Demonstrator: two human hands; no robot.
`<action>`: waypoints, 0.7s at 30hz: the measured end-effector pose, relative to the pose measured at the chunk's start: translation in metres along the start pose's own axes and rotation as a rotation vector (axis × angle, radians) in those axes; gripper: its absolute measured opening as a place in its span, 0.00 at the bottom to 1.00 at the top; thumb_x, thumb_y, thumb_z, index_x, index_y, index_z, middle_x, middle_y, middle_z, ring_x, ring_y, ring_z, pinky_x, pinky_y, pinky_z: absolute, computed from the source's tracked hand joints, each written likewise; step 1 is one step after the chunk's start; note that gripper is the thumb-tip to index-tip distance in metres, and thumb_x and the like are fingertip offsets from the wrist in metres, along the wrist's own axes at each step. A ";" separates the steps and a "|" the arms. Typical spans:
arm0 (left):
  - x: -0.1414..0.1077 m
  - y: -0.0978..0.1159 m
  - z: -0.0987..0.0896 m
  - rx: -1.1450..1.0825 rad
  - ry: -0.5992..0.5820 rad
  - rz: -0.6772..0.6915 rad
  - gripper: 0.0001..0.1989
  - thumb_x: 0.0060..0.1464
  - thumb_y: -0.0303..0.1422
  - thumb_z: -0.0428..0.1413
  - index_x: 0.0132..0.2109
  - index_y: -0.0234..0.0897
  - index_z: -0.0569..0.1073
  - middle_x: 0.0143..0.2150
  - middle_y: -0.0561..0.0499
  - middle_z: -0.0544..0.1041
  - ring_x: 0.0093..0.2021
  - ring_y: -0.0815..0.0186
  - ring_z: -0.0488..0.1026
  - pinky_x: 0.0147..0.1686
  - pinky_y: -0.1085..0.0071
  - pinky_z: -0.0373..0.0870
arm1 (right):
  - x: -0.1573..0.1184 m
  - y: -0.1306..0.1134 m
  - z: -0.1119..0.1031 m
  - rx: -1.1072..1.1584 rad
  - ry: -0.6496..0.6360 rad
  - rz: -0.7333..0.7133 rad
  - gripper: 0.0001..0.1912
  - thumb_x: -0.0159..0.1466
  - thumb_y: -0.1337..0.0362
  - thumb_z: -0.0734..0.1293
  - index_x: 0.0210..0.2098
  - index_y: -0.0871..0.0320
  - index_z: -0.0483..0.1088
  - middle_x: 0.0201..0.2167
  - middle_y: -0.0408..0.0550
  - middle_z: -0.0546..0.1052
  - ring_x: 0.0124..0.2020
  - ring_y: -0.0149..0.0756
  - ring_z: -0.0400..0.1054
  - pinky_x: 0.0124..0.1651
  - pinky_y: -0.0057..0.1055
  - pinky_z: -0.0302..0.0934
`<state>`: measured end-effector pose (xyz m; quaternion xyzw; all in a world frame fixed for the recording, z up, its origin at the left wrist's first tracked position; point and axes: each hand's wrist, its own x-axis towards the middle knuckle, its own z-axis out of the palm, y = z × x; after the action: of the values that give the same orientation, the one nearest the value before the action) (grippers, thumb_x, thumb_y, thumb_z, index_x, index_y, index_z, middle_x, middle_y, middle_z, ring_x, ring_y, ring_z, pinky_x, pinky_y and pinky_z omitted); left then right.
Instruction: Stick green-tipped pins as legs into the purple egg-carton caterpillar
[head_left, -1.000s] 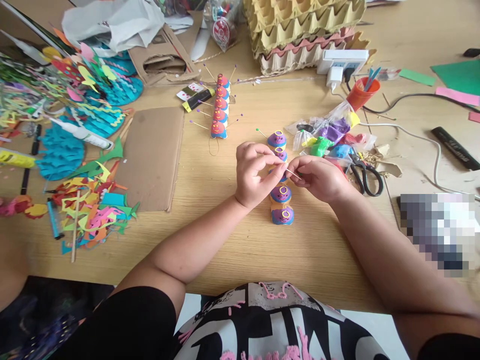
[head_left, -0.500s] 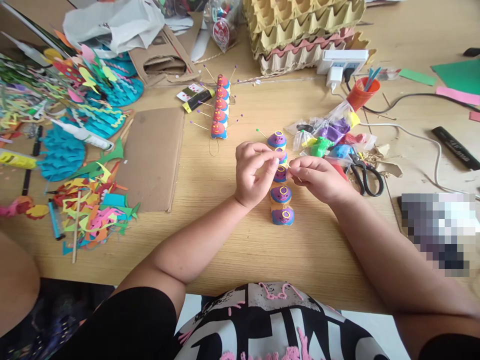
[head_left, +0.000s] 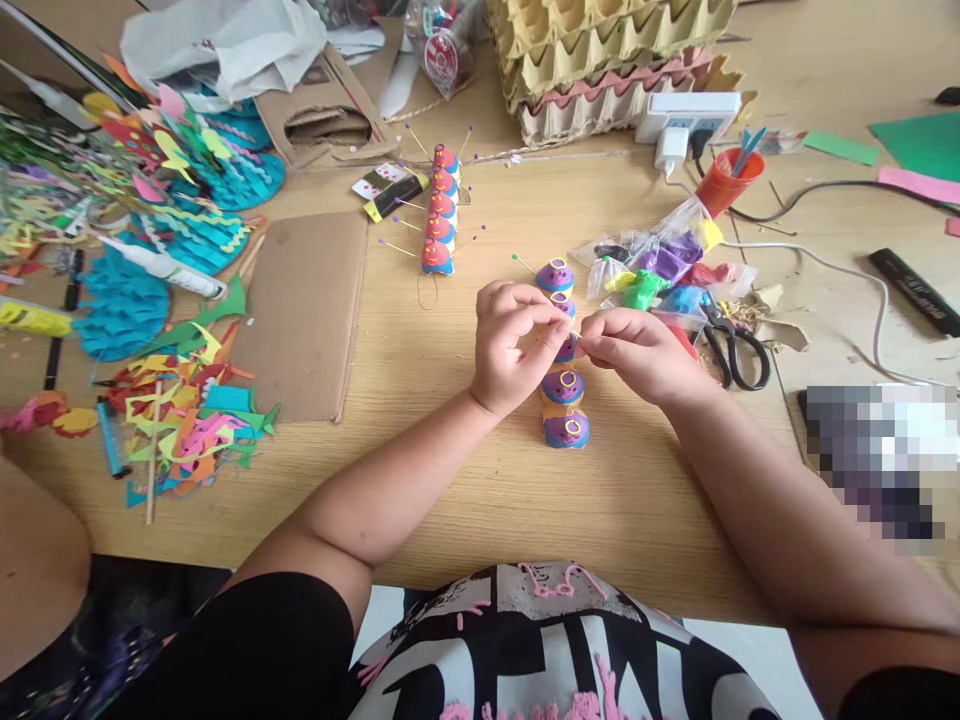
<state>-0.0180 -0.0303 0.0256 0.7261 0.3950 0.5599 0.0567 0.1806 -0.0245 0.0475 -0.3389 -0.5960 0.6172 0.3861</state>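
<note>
My left hand point(head_left: 514, 345) and my right hand point(head_left: 641, 352) meet fingertip to fingertip above a purple and blue egg-carton caterpillar point(head_left: 563, 387). Between them shows a short bit of a thin pale stick point(head_left: 575, 334), pinched by my right thumb and finger. The left thumb and finger are pressed together at its other end; what lies inside that pinch is hidden. Yellow rings and small faces mark the caterpillar's bumps, and the hands partly cover its middle ones. One stick with a green tip point(head_left: 523, 263) juts from the far bump.
A red and blue caterpillar point(head_left: 439, 212) with purple-tipped sticks stands farther back. Bagged coloured clay point(head_left: 679, 255), black scissors point(head_left: 739, 360) and an orange cup point(head_left: 726, 185) are at right. At left lie cardboard point(head_left: 300, 320) and paper scraps point(head_left: 199, 430); egg trays point(head_left: 600, 75) are stacked behind.
My hands have drawn slightly closer together, the left shifting a little right. Less of the thin stick shows between the fingertips. The caterpillar stays in place.
</note>
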 end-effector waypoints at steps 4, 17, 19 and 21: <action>0.001 0.003 -0.002 -0.054 0.013 0.002 0.15 0.72 0.43 0.55 0.40 0.43 0.81 0.41 0.49 0.77 0.48 0.61 0.73 0.56 0.59 0.70 | 0.001 0.001 0.000 -0.012 -0.012 -0.014 0.11 0.63 0.60 0.74 0.27 0.58 0.76 0.25 0.41 0.72 0.26 0.26 0.57 0.31 0.29 0.53; 0.001 0.003 -0.002 -0.054 -0.020 0.008 0.13 0.72 0.41 0.56 0.39 0.42 0.79 0.41 0.48 0.77 0.48 0.60 0.73 0.56 0.58 0.71 | 0.000 -0.002 -0.001 -0.017 -0.021 0.052 0.10 0.61 0.62 0.73 0.26 0.58 0.74 0.23 0.39 0.70 0.25 0.25 0.56 0.29 0.28 0.50; 0.001 0.005 -0.003 -0.019 -0.039 -0.006 0.15 0.73 0.43 0.53 0.41 0.43 0.79 0.41 0.48 0.77 0.48 0.60 0.74 0.56 0.58 0.71 | 0.000 -0.002 -0.001 -0.010 -0.011 0.061 0.10 0.61 0.61 0.73 0.26 0.58 0.73 0.22 0.39 0.69 0.24 0.25 0.56 0.29 0.28 0.50; 0.002 0.007 -0.004 0.002 -0.054 -0.023 0.18 0.75 0.44 0.50 0.43 0.43 0.80 0.42 0.47 0.77 0.48 0.59 0.73 0.57 0.57 0.70 | 0.000 -0.002 -0.001 0.001 -0.008 0.068 0.10 0.61 0.60 0.73 0.26 0.58 0.74 0.22 0.39 0.70 0.24 0.25 0.55 0.28 0.28 0.50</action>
<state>-0.0180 -0.0355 0.0320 0.7365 0.4022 0.5389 0.0730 0.1815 -0.0246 0.0491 -0.3562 -0.5855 0.6315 0.3626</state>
